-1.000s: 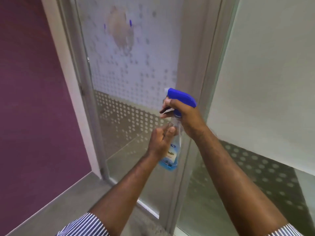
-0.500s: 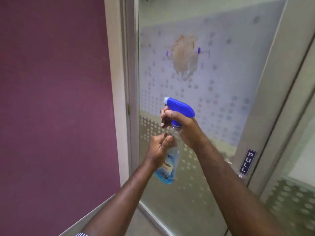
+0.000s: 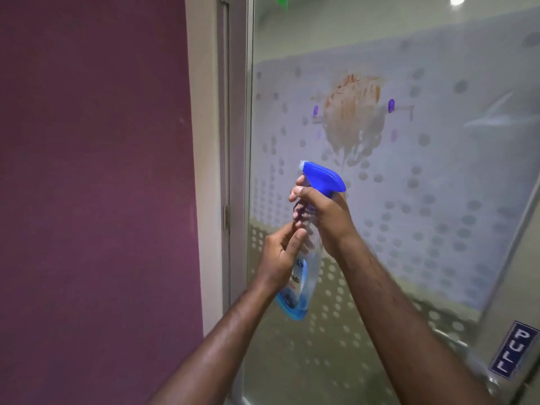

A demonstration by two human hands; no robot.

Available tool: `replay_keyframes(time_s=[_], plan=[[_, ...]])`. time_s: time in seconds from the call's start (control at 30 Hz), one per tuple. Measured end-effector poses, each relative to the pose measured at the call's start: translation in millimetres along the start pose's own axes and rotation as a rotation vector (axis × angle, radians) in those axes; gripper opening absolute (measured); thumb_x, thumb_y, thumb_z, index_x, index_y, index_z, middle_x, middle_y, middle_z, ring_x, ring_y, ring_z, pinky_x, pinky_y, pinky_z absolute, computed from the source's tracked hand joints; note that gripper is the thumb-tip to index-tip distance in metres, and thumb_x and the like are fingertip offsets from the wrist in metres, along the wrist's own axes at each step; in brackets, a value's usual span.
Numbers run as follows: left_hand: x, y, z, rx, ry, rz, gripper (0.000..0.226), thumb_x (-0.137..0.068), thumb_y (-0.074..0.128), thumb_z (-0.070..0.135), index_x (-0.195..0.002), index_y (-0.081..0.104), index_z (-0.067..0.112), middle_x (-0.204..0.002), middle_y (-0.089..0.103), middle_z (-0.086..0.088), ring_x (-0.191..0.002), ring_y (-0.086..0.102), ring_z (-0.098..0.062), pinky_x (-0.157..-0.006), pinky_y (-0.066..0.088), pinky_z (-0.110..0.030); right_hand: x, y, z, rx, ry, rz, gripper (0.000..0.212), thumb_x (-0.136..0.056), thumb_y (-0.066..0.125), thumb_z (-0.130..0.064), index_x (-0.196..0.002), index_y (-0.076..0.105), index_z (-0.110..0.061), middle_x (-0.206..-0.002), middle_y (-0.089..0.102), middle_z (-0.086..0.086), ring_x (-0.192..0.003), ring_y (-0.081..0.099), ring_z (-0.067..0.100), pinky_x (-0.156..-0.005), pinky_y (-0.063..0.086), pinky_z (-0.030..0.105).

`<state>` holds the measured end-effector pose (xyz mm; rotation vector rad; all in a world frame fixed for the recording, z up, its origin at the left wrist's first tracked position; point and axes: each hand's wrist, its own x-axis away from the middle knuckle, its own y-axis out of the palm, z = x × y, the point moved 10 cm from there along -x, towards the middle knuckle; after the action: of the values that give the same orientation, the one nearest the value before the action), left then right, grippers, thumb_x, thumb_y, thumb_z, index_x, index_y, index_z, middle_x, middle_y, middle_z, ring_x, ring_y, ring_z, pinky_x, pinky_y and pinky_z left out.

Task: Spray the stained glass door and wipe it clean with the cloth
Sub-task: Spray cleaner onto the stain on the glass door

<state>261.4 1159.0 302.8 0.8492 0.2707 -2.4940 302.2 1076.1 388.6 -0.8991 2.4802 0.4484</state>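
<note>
A frosted, dotted glass door (image 3: 438, 200) fills the right side and carries a brown smear (image 3: 353, 112) with small purple marks beside it. Below the smear I hold a clear spray bottle (image 3: 304, 276) with blue liquid and a blue trigger head (image 3: 321, 178). My right hand (image 3: 324, 220) grips the bottle's neck under the head, fingers at the trigger. My left hand (image 3: 280, 255) wraps the bottle's body from the left. The nozzle points left and up, a short way in front of the glass. No cloth is in view.
A maroon wall (image 3: 93, 200) stands on the left, next to the pale door frame (image 3: 210, 171). A blue PULL sign (image 3: 514, 349) sits on the door's metal stile at lower right.
My view has swung up and closer to the door, so the smear now sits nearer the centre. Both hands keep their grip on the bottle, raised slightly toward the stain.
</note>
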Motion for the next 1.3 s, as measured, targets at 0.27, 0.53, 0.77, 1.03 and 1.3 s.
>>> replay_keyframes(time_s=[0.27,0.53,0.77,1.03,1.3], plan=[[-83,13,-52,-0.166,0.048,-0.087,0.096,-0.071,0.063,0.084,-0.148,0.041,0.030,-0.145,0.056,0.009,-0.136,0.052,-0.007,-0.113,0.045,-0.044,-105,-33,3,0.057,-0.084,0.206,0.015,-0.093,0.057,0.000,-0.086,0.061,-0.013,-0.075,0.058,0.009,-0.048,0.048,0.023,-0.049,0.045,0.028],[-155,19,-61,-0.073,0.054,-0.154,0.077,-0.076,0.065,0.069,-0.140,0.048,0.029,-0.129,0.063,0.006,-0.121,0.060,-0.010,-0.105,0.050,-0.044,-168,-36,-13,0.184,-0.139,0.311,0.015,-0.092,0.058,-0.002,-0.084,0.061,-0.014,-0.072,0.058,0.006,-0.048,0.051,0.022,-0.049,0.046,0.027],[-198,9,-45,0.081,0.120,-0.228,0.064,-0.074,0.063,0.062,-0.129,0.050,0.031,-0.113,0.063,0.013,-0.106,0.063,-0.007,-0.096,0.055,-0.039,-196,-7,-43,0.325,-0.234,0.422,0.011,-0.091,0.058,-0.002,-0.086,0.061,-0.012,-0.073,0.058,0.008,-0.047,0.051,0.021,-0.046,0.044,0.027],[-232,-6,-38,0.087,0.160,-0.340,0.064,-0.071,0.065,0.076,-0.121,0.046,0.040,-0.115,0.065,0.018,-0.103,0.067,-0.008,-0.091,0.058,-0.042,-224,15,-59,0.469,-0.264,0.607,0.012,-0.091,0.061,-0.007,-0.080,0.063,-0.010,-0.071,0.058,0.011,-0.046,0.050,0.022,-0.049,0.046,0.029],[-255,-12,-20,0.128,0.211,-0.414,0.065,-0.070,0.056,0.079,-0.120,0.044,0.039,-0.117,0.064,0.011,-0.103,0.066,-0.013,-0.093,0.058,-0.042,-242,40,-76,0.495,-0.267,0.496,0.022,-0.079,0.065,-0.019,-0.094,0.053,-0.009,-0.070,0.051,0.004,-0.052,0.047,0.022,-0.051,0.045,0.027]])
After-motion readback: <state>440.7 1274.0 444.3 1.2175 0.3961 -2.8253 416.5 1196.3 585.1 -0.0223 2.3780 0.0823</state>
